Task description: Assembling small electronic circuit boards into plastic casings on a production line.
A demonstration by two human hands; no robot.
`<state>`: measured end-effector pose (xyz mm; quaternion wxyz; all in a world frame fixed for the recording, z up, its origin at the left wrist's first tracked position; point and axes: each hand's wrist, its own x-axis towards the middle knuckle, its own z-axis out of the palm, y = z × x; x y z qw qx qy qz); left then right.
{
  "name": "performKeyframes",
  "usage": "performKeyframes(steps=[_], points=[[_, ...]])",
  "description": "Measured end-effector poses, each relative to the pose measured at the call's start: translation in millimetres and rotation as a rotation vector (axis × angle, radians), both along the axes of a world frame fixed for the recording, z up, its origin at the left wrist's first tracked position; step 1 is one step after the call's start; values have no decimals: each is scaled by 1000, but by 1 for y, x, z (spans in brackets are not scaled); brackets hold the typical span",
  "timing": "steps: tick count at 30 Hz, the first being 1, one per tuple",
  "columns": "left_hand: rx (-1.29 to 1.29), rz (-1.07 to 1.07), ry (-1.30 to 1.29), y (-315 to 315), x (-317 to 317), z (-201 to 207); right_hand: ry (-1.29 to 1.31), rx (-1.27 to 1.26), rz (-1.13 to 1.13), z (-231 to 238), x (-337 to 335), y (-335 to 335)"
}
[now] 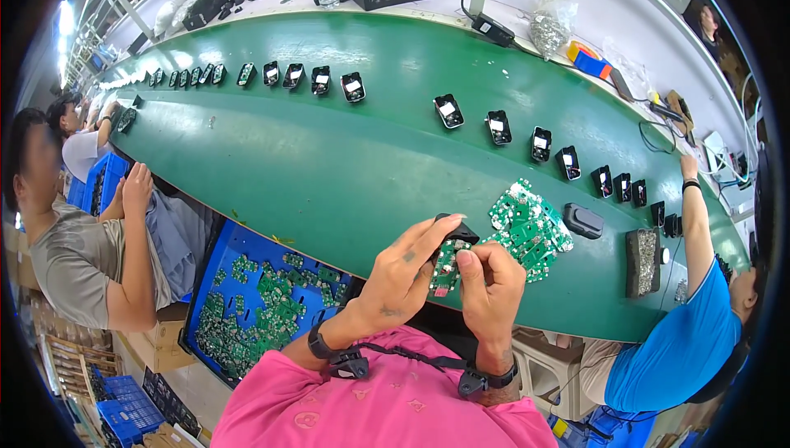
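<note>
My left hand (397, 277) is closed around a black plastic housing (457, 229), with its fingers over the top. Against the housing sits a green circuit board (445, 265) with a small pink patch at its lower end. My right hand (495, 285) pinches that board's right edge between thumb and curled fingers. Whether the board lies inside the housing or only against it, I cannot tell. Just beyond my right hand, a pile of green circuit boards (533, 230) is heaped on the green table (346, 193). A closed black case (583, 220) lies beside the pile.
Several black housings (497, 127) stand in a row along the far side. A blue bin (210, 283) of circuit boards is at my left. A box of small metal parts (643, 263) sits at right. One co-worker (90, 267) sits left; another (679, 349) reaches across the table at right.
</note>
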<state>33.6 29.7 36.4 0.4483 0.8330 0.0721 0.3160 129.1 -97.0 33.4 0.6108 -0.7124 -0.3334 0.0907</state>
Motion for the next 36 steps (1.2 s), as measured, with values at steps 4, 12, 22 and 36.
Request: performKeyframes(steps=[4, 12, 22, 36], points=[[58, 44, -30, -4, 1, -4, 57, 15, -11, -4, 1, 3], [-357, -203, 4, 5, -12, -10, -69, -16, -78, -4, 2, 9], [-618, -141, 63, -5, -11, -10, -383, -85, -175, -18, -4, 19], [-316, 111, 132, -10, 2, -18, -362, -29, -110, -21, -7, 27]])
